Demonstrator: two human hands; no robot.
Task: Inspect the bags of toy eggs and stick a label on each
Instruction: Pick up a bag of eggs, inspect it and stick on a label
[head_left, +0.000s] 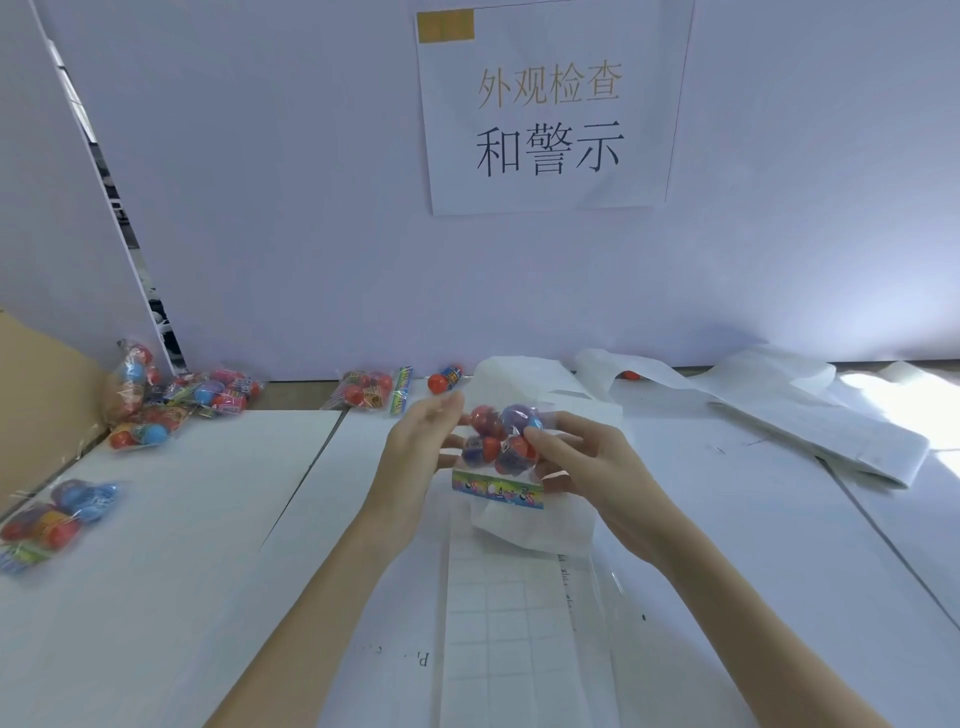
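Note:
A clear bag of toy eggs (498, 441), red, purple and blue, with a bright striped header card at its lower edge, is held up above the table's middle. My right hand (582, 467) grips its right side, fingers curled round the eggs. My left hand (421, 447) is on its left side with fingers fairly straight, touching the bag. Below lies a label sheet (511, 634) with a grid of white labels. More bags of eggs lie at the far left (176, 400), near left (57, 514) and at the back (363, 392).
A brown cardboard box (41, 395) stands at the left edge. Crumpled white backing paper (779, 405) lies at the back right, and more under the held bag. A loose red egg (445, 379) sits by the back wall, which carries a printed sign (550, 114).

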